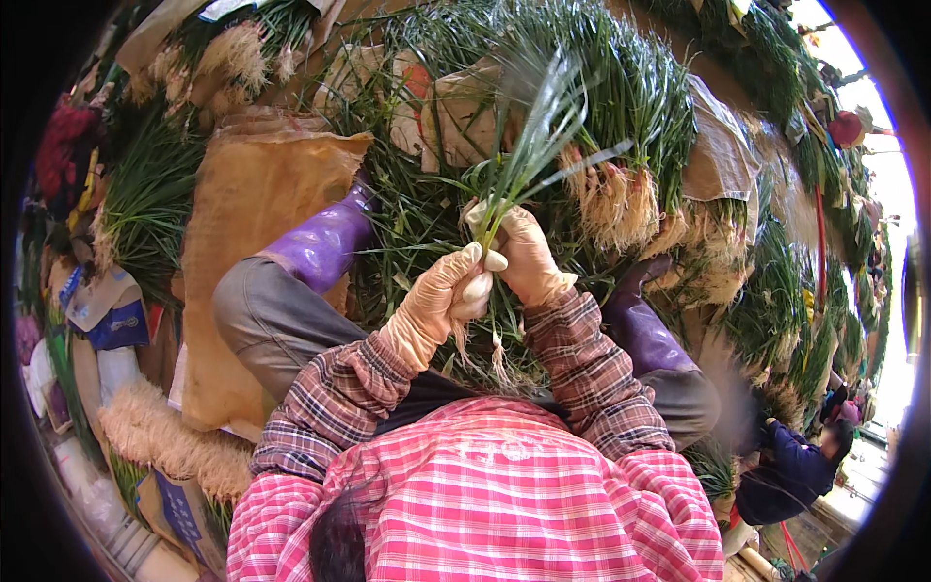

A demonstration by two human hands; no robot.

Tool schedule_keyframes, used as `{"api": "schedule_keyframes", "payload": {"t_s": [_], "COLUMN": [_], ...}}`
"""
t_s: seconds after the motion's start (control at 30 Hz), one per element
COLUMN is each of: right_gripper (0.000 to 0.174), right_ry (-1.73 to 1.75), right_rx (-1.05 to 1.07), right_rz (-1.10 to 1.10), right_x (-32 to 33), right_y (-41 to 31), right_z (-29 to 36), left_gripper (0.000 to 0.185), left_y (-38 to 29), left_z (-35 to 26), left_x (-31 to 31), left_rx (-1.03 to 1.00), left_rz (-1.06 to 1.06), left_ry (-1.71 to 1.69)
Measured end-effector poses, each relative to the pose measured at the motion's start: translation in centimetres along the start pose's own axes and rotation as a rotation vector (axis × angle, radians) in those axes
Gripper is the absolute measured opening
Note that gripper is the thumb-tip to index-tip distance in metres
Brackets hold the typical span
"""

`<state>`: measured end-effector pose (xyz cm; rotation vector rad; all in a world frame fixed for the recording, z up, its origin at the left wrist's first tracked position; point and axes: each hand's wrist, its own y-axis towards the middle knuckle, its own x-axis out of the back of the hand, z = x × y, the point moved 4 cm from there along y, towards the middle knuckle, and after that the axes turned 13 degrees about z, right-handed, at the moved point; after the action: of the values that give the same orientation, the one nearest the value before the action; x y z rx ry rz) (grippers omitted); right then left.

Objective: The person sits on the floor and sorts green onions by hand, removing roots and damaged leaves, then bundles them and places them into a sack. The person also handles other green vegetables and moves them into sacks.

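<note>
Both hands wear pale rubber gloves and meet in front of my body, between my bent knees. My left hand [436,300] is closed around the white bulb end of a few green onion plants [515,171]. Their long green leaves point up and away from me. Touching the same stems from the right is my right hand [529,251], its fingers curled; whether it grips them is unclear. A small white bulb with stringy roots [497,354] hangs below the hands. Loose green leaves [407,225] lie heaped beneath and beyond.
Bundles of rooted green onions [618,196] lie beyond at the right, partly under sacking [716,149]. A tan woven sack [244,240] lies beside my left knee. More root bundles [174,436] are at the lower left. A person in dark clothes [789,469] is at the far right.
</note>
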<state>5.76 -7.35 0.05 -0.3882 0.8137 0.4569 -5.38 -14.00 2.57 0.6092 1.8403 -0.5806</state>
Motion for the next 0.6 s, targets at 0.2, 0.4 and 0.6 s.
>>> {"api": "schedule_keyframes", "payload": {"t_s": [0.2, 0.4, 0.6], "right_gripper": [0.021, 0.034, 0.026], "right_ry": [-0.064, -0.747, -0.497], "right_rx": [-0.235, -0.457, 0.021], "right_rz": [-0.438, -0.264, -0.251], "right_x": [4.2, 5.3, -0.1], "right_y": [-0.1, -2.7, -5.4], "right_z": [-1.5, 0.9, 3.0], "left_gripper": [0.034, 0.036, 0.03], "left_y": [0.3, -0.3, 1.9], "left_z": [1.2, 1.1, 3.1], "left_x": [1.0, 1.6, 1.1], "left_rx": [-0.017, -0.109, -0.024], "left_rz": [-0.105, -0.327, -0.371], "left_ry": [0.115, 0.448, 0.843]}}
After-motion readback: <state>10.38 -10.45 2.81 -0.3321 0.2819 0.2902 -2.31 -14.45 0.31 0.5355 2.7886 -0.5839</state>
